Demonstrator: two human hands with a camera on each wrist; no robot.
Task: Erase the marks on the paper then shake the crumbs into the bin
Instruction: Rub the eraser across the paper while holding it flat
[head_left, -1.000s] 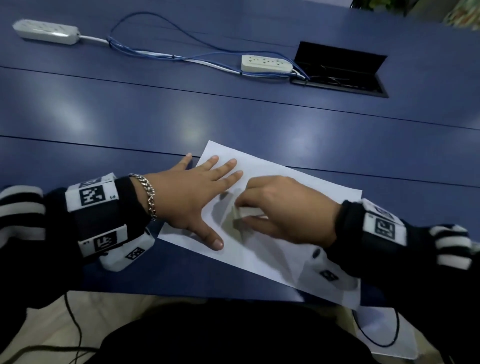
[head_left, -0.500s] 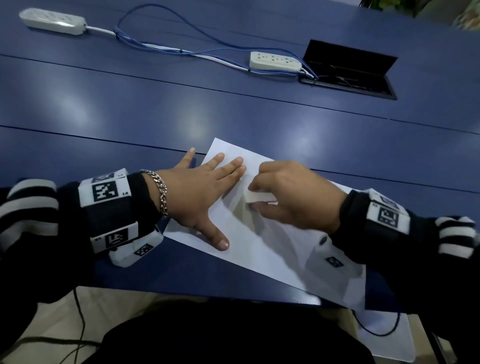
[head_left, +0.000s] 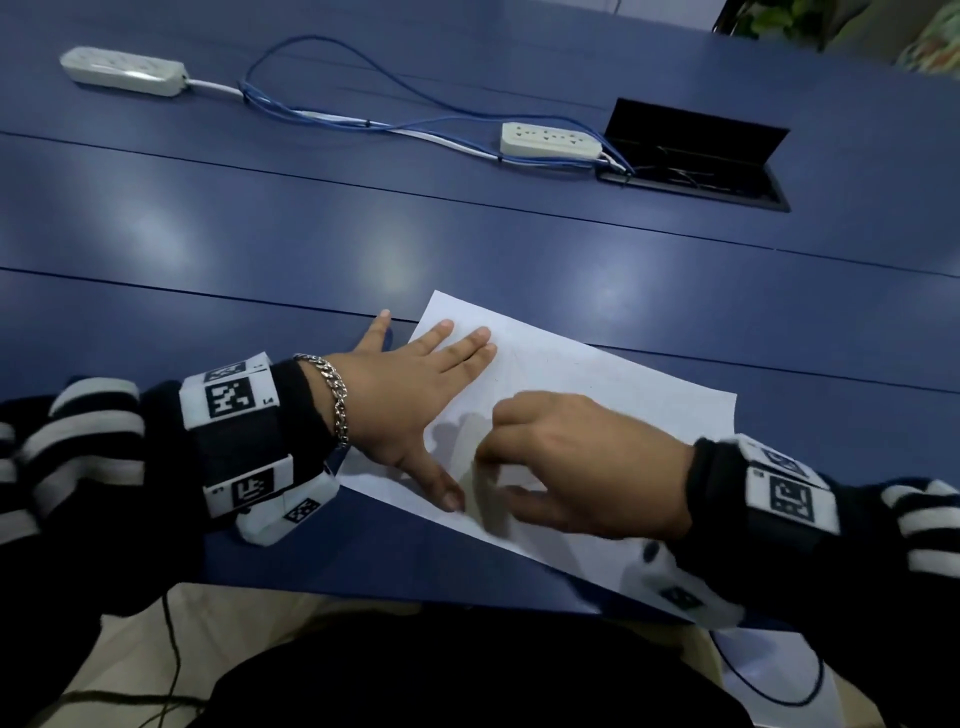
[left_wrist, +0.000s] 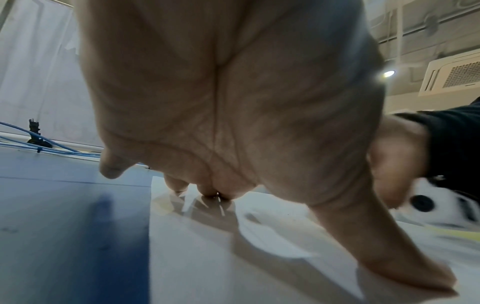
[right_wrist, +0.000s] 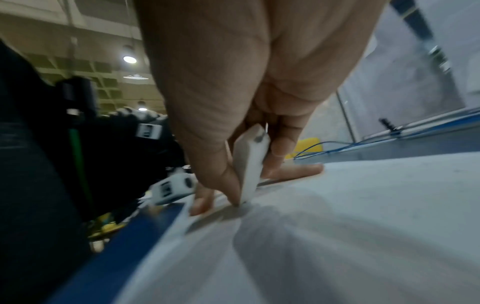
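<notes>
Paper (head_left: 597, 384): white sheet on blue table (head_left: 311, 249). My left hand (head_left: 410, 395) presses it, fingers spread flat. My right hand (head_left: 587, 467) pinches a white eraser (right_wrist: 250, 164) against it.

The head view looks forward and down over the blue table (head_left: 467, 234) from above. Each wrist view sits low, just above the table, looking along its own palm from very close. All three share the white paper (head_left: 597, 379) and both hands.
</notes>
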